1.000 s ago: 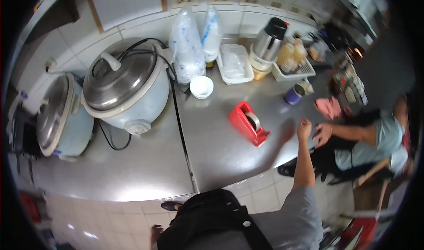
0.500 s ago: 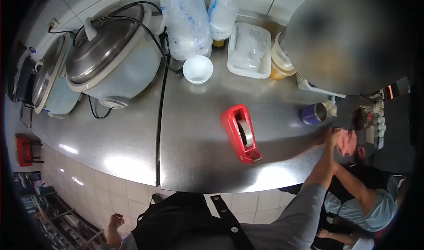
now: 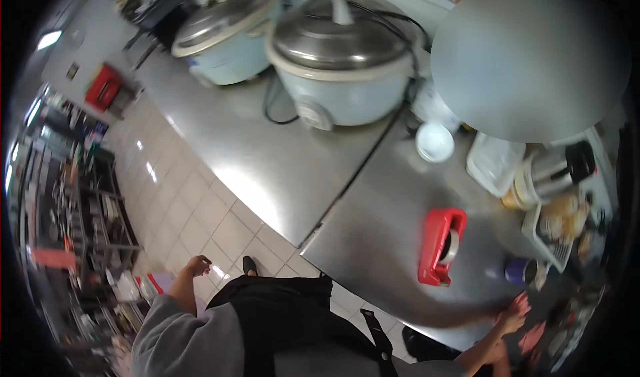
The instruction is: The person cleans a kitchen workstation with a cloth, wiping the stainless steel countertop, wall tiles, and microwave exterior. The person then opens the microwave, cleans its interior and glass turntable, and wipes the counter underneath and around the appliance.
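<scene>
The right hand (image 3: 511, 321) had its fingers closed on a pink cloth (image 3: 523, 302) at the bench's (image 3: 300, 177) near right end, where a wide sweep could have toppled the nearby purple cup (image 3: 518, 270), while the left hand (image 3: 198, 265) hung loosely spread, seemingly empty.

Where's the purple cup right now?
Head view, lower right: the purple cup is on the steel counter, right of the red tape dispenser and just above the right hand in the picture.

Upper right, a round grey blur (image 3: 530, 60) partly hides the plastic bag (image 3: 432, 105); lower right, the right hand (image 3: 513, 318) looks smeared.
</scene>
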Motion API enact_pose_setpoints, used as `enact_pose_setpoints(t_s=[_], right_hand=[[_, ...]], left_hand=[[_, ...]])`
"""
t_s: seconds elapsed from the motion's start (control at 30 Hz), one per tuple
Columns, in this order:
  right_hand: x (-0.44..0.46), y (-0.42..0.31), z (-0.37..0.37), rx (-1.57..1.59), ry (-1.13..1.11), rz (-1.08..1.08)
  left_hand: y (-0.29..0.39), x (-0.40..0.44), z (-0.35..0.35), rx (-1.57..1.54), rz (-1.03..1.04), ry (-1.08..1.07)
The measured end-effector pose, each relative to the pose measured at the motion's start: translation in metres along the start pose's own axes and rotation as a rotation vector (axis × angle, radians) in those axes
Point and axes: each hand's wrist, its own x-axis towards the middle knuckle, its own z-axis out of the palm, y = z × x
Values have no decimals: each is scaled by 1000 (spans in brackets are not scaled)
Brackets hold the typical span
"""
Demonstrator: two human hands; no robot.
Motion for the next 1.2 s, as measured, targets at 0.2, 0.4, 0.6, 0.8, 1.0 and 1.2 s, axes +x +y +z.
enact_pose_setpoints(t_s=[0.2, 0.4, 0.6, 0.8, 1.0, 1.2], right_hand=[[-112, -69, -108, 670, -231, 24], [-135, -133, -187, 1844, -447, 157], [-317, -378, -352, 1888, -983, -230], [-547, -575, -465, 1987, -1062, -548], [-703, -694, -388, 1011, -497, -1394], [-811, -801, -401, 742, -81, -1492]], left_hand=[[-64, 19, 18, -165, -57, -41], [-134, 60, 16, -456, -145, 4], [-171, 101, 1, -580, -93, -98], [-225, 156, -30, -742, 27, 5], [-247, 169, -78, -740, -52, 8], [-253, 212, -125, -866, 33, 150]])
